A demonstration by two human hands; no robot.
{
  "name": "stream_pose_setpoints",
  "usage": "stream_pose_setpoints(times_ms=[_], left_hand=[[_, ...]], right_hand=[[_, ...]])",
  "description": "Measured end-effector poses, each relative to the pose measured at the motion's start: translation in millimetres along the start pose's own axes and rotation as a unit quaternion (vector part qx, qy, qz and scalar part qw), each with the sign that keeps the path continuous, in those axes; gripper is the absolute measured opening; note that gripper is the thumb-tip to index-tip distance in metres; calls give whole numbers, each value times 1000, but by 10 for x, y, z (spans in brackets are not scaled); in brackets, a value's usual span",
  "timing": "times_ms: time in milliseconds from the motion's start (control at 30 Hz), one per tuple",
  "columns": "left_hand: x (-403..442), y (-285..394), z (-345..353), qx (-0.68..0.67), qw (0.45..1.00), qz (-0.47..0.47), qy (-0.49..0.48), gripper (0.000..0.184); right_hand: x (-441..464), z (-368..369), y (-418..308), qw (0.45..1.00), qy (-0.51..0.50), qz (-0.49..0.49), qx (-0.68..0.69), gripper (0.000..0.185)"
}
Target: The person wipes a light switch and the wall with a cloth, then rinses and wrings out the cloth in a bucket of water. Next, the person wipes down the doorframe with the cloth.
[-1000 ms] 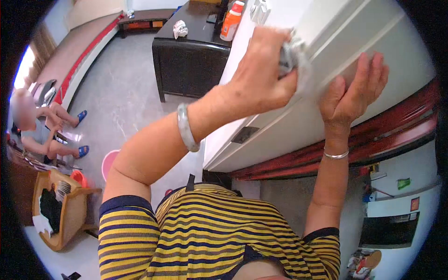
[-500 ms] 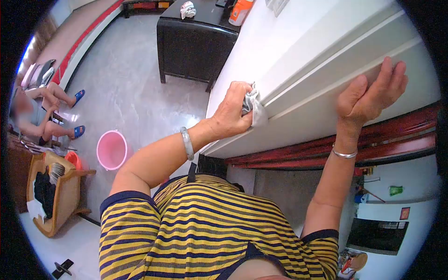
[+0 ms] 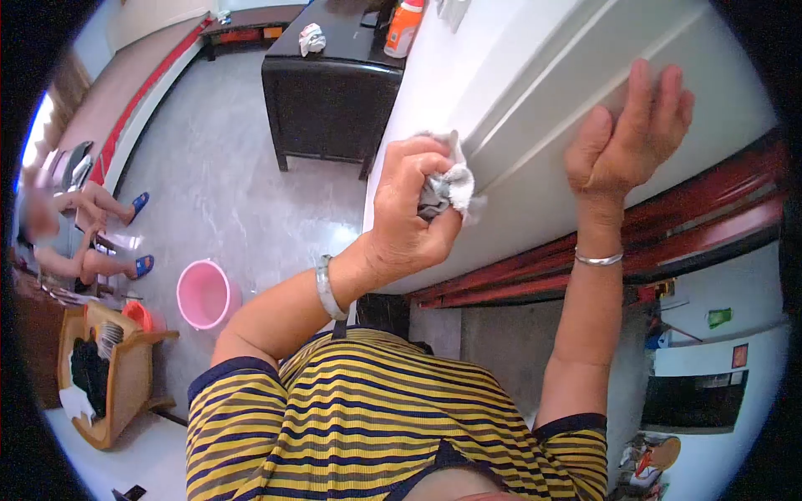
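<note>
My left hand (image 3: 412,204), with a pale bangle at the wrist, is closed around a crumpled grey-and-white cloth (image 3: 451,190). The cloth is by the edge of a white panelled door (image 3: 535,117); whether it touches the surface I cannot tell. Further right, my right hand (image 3: 631,138) lies against the same door with its fingers stretched out. It wears a silver bangle (image 3: 599,259) and holds nothing. The palm side is hidden.
A pink bucket (image 3: 206,294) stands on the grey floor at left. Behind it sits a person in blue slippers (image 3: 142,265). A wooden chair (image 3: 134,384) bears dark clothing. A black cabinet (image 3: 330,104) carries a crumpled cloth and an orange-and-white bottle (image 3: 404,29). A dark red curtain (image 3: 518,271) hangs right.
My left hand has turned and the cloth is bunched higher in its grip, with more of it showing. The right hand stays flat on the door, appearing slightly higher and further left.
</note>
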State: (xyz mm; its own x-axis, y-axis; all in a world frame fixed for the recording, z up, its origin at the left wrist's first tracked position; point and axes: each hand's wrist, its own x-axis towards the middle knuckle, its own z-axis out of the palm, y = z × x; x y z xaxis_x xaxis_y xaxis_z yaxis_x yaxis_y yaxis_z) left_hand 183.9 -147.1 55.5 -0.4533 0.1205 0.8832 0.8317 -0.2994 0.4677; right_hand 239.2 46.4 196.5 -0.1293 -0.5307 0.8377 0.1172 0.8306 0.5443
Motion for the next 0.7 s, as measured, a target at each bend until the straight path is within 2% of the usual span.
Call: stream_pose_setpoints(times_ms=[133,200,300,367,433,533,600,667,700], left_hand=[[239,185,69,24,991,127,23,43],[306,317,140,-11,986,165,3,53],[534,476,301,-83,977,199,2,59],[731,529,382,-82,976,204,-3,60],[926,520,481,-89,971,221,4,63],[1364,649,574,-68,959,273,43,62],[1672,772,668,-40,958,275,65,61],[1827,796,773,-40,958,274,72,56],[1861,789,813,-54,957,275,71,53]], right_hand=[[24,-62,2,999,-23,8,-22,47],[1,-75,-21,999,-29,26,-24,48],[-60,-37,3,998,-4,60,0,48],[-131,-38,51,997,31,66,37,48],[-204,-21,75,994,0,106,-6,48],[-163,-10,-17,976,15,196,95,59],[-240,57,-59,942,-10,288,170,70],[-434,77,6,950,-57,270,145,75],[-595,29,172,972,-86,201,81,76]])
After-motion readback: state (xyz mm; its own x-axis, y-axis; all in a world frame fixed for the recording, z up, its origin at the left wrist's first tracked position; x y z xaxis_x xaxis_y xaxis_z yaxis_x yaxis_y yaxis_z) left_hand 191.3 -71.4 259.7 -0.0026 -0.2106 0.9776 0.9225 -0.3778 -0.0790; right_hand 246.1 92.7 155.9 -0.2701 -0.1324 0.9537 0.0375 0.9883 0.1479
